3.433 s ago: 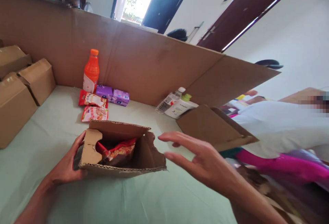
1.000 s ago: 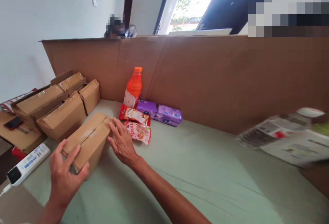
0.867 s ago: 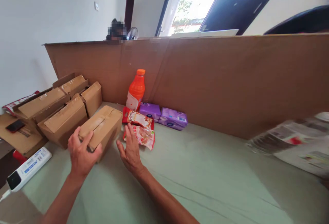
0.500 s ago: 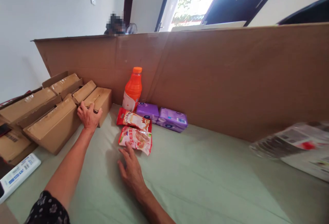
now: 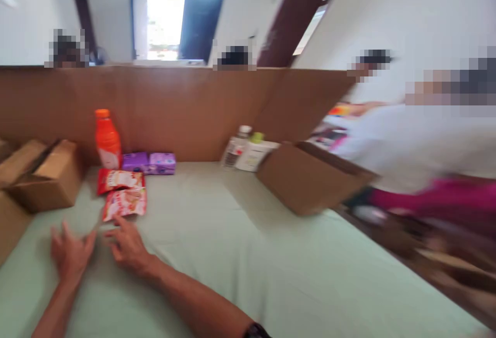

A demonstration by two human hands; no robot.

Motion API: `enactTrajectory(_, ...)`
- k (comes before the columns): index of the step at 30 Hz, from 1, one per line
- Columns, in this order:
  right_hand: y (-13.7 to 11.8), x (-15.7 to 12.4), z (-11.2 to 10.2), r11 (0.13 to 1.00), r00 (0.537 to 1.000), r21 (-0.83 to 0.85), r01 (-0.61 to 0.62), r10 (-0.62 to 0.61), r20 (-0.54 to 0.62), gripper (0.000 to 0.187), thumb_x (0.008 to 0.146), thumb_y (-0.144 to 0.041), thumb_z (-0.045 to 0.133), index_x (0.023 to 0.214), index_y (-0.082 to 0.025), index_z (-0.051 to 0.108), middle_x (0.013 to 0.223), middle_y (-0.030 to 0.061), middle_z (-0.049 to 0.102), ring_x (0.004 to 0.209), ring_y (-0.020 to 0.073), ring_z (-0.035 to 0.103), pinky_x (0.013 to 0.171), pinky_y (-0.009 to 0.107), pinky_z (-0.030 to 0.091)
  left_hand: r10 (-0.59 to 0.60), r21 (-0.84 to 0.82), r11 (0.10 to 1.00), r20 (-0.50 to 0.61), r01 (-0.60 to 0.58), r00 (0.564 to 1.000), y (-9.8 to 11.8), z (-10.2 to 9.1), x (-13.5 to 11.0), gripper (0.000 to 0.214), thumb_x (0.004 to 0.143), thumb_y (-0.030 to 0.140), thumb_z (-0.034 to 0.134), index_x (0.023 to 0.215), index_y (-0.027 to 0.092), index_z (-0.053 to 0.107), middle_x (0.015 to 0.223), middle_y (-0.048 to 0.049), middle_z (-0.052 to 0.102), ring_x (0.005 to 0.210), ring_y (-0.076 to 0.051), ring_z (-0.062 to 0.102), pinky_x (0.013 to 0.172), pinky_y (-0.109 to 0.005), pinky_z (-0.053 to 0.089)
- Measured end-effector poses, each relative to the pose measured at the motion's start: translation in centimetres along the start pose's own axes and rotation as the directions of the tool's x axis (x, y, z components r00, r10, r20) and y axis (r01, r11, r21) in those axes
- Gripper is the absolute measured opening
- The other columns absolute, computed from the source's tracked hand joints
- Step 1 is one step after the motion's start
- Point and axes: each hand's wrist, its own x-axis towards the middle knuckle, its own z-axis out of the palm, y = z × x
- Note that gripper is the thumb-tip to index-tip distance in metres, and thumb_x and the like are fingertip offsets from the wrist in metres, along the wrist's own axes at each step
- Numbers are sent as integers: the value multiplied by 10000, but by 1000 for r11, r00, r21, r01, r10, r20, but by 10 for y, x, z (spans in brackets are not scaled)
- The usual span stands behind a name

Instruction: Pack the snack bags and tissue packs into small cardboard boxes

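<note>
My left hand (image 5: 71,249), fingers spread and holding nothing, is over the pale green cloth (image 5: 194,255) in front of a cardboard box (image 5: 58,172). Close to it on the right, my right hand (image 5: 127,245) has its fingers apart, the fingertips near the lower edge of a pink-and-white snack packet (image 5: 126,202). I cannot tell whether they touch it. Just behind that lies a red-and-white snack packet (image 5: 121,179). An orange bottle with an orange cap (image 5: 108,141) stands upright behind the packets, beside two purple packs (image 5: 135,162), side by side.
A cardboard wall (image 5: 186,116) runs along the back. Toward the right stand a clear bottle with a white cap (image 5: 234,149), a white pouch with a green cap (image 5: 251,156) and a tilted cardboard box (image 5: 310,178). A blurred person in white (image 5: 422,141) is beyond, at the right.
The view has swung to the right. My left hand has come off the cardboard box and moved over the cloth, nearer my right hand. The right hand stays by the snack packets.
</note>
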Motion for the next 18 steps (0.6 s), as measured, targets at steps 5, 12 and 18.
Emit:
enactTrajectory(5, 47, 7, -125, 910, 978, -366, -196, 156, -137, 257, 748, -223, 741, 998, -282, 733, 1381, 17, 627, 1235, 164, 588, 1025, 296, 462, 306, 203, 910, 258, -361, 916, -43, 22, -40, 881, 835, 630, 244, 1391, -16, 467, 1391, -304, 512, 1305, -463, 487, 1070, -591, 399)
enactTrajectory(12, 146, -63, -363, 595, 712, -438, -674, 366, -600, 311, 892, -312, 493, 1159, -223, 622, 1387, 202, 542, 1379, 394, 405, 1052, 624, 321, 486, 214, 779, 387, -589, 784, -21, 6, -105, 614, 920, 483, 383, 1343, 107, 619, 1447, -217, 545, 1388, -366, 446, 1141, -546, 339)
enactTrajectory(18, 196, -107, -443, 497, 585, -340, -799, 508, -632, 378, 833, -629, 405, 661, -331, 560, 581, 105, 523, 778, 417, 659, 684, 644, 396, 565, -121, 772, 579, -624, 587, 44, 1, -180, 662, 873, 421, 616, 1497, 275, 451, 1627, -129, 331, 1505, -348, 287, 1209, -574, 258)
